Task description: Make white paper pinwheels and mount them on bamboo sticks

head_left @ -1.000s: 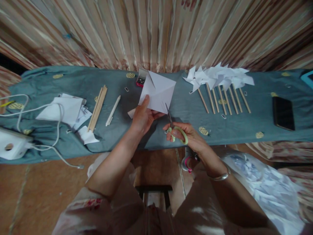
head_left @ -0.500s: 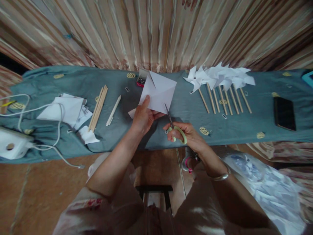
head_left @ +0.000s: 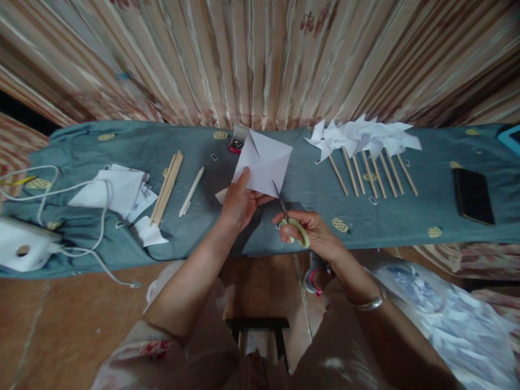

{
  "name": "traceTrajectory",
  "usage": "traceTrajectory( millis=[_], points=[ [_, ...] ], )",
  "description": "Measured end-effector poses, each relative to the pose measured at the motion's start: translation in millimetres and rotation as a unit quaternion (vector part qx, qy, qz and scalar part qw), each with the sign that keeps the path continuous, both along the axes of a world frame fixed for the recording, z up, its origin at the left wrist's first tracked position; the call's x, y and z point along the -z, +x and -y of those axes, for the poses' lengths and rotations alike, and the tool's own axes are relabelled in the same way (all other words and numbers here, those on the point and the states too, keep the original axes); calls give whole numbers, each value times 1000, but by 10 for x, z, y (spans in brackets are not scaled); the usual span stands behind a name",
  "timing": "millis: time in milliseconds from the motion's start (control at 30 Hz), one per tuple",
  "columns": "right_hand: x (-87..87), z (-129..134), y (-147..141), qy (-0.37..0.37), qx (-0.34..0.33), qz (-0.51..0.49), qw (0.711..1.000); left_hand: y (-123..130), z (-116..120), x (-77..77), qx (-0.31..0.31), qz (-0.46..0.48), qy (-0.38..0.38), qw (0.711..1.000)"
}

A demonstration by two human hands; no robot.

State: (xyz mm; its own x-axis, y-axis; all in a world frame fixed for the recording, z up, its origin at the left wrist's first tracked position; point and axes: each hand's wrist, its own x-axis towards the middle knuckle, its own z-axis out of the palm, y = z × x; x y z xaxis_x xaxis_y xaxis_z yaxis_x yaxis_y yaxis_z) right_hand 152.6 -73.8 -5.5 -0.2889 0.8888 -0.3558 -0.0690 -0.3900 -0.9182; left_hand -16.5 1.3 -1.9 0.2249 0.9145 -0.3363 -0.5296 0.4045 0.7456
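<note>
A white square of paper [head_left: 268, 157] with fold lines is pinched in my left hand [head_left: 239, 203], thumb on top and fingers beneath. One slit runs in from its upper left corner. My right hand [head_left: 311, 230] grips scissors [head_left: 283, 208] with pale green handles, and their blades lie at the paper's lower right corner. Behind the paper stands a small open red box [head_left: 236, 144] of metal pins, partly hidden. To the right lie several white paper pinwheels [head_left: 365, 135] on wooden sticks.
On the left are bare wooden sticks [head_left: 167, 187], a white pen [head_left: 192, 192], a stack of paper pieces [head_left: 117, 189], and a white power strip [head_left: 24, 244] with cables. A black phone [head_left: 473, 195] lies at right. Below the table edge sits a plastic bag [head_left: 450, 314] of white items.
The whole view has shifted slightly, so the table sits lower in the picture. Scissors and paper stay at nearly the same place relative to each other, the blades reaching slightly farther into the paper.
</note>
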Motion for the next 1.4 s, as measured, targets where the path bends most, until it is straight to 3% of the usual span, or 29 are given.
traceTrajectory(
  millis=[667, 967, 1400],
  points=[
    [-35, -20, -73, -32, 25, -3, 999, 27, 31, -100, -25, 16, -28, 999],
    [-51, -14, -57, 7, 19, 31, 999, 52, 50, -64, -6, 14, -44, 999],
    [-37, -25, -48, 5, 34, 38, 999, 60, 96, 5, 16, -1, -31, 999]
  ],
)
